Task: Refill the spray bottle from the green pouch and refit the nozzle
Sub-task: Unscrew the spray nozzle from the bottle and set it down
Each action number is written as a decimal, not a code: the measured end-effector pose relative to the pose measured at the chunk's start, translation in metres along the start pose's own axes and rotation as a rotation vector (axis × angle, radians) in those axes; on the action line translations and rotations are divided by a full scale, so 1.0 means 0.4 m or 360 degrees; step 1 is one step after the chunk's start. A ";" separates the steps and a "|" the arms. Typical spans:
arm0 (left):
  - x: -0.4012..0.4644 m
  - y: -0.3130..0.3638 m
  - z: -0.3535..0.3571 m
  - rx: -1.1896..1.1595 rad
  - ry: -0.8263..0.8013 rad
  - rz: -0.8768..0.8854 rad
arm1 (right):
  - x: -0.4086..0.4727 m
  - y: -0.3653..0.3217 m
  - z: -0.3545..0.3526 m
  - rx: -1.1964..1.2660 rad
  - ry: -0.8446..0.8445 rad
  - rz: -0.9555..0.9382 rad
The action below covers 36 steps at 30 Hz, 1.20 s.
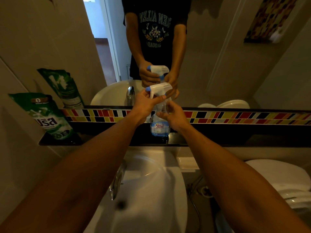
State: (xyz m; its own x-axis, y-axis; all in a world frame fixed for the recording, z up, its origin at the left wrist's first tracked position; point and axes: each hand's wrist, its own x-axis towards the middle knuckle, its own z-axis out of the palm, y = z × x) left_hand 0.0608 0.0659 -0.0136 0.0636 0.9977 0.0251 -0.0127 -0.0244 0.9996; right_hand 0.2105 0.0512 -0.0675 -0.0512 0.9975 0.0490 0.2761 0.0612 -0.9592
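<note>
Near the centre of the frame a clear plastic spray bottle with a blue-and-white label [159, 122] stands upright on a dark glossy ledge [218, 137] that runs across the picture below a strip of coloured mosaic tiles [235, 117]. A little blue liquid shows at its base; the upper body is see-through and hard to read against the mirror behind. The left hand [146, 105] is closed around the white trigger nozzle with a blue tip [158, 89], thumb and fingers pinching the trigger and neck part. The right hand [174, 115] wraps the bottle's shoulder from the right, fingers curled on the clear plastic. The collar where the nozzle meets the neck is covered by both hands, so whether it is seated, threaded or just held above the opening cannot be told; it looks roughly in line with the neck.

At the left edge of the frame the green refill pouch with white lettering [45, 115] stands on the ledge's end, leaning on the wall, well apart from the bottle. Its top is too dim to tell whether it is open.

The mirror [210, 56] above doubles the hands, nozzle and pouch. At the bottom, a white basin [151, 190] and chrome tap [117, 179] are blurred, and a white toilet [286, 180] is cut off at lower right.
</note>
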 end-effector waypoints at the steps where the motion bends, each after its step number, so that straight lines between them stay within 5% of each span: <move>1: -0.002 0.010 -0.003 -0.0009 0.0010 0.0018 | 0.000 0.002 -0.001 -0.0010 -0.0016 -0.0007; 18: -0.033 0.225 -0.146 -0.0320 0.0227 0.0227 | -0.062 -0.092 -0.014 -0.0332 -0.0001 -0.0014; 36: -0.039 0.222 -0.325 -0.0606 0.0437 0.0162 | -0.121 -0.124 -0.062 -0.0419 0.0161 0.0050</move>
State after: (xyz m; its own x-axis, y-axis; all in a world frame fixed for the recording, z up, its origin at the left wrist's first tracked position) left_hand -0.0710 0.0563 0.0735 -0.2220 0.9727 0.0676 -0.3732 -0.1489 0.9157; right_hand 0.2229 0.0006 -0.0154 0.0536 0.9967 0.0603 0.5165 0.0241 -0.8559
